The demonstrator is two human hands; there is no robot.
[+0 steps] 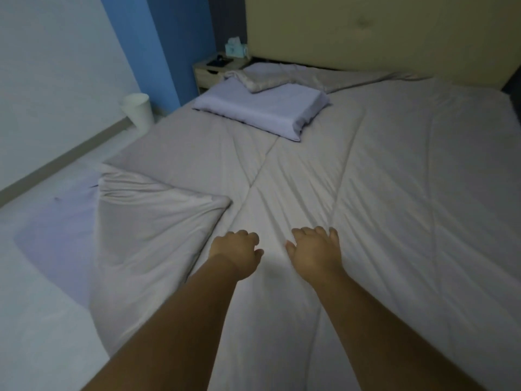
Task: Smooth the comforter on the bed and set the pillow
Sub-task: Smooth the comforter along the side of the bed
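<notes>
The comforter (394, 179), a pale grey-beige quilted cover, lies spread over the whole bed, from the near edge to the headboard (366, 32). It is creased, with long wrinkles running away from the near middle. Its near-left corner (158, 215) is folded back on itself in a bunched triangle whose tip points right. At the far left, by the headboard, another part (262, 77) is turned back in a rumpled fold.

The pillow (262, 108), light lavender, lies flat on top of the comforter in the far left part of the bed. It is set at an angle, and its far edge touches that rumpled fold.

Both bare arms reach forward from the near edge. The left hand (235, 253) rests palm down on the comforter just right of the folded near corner. Its fingers are close together and bent slightly, with the thumb out to the right. The right hand (314, 249) rests palm down just beside it. Its fingers are a little apart and relaxed, the thumb points left, and neither hand grips any cloth.

Beyond the bed's far-left corner stands a nightstand (214, 70) with a tissue box (235, 48) on it. A white bin (139, 114) stands on the floor at the left by the blue wall (158, 52).
</notes>
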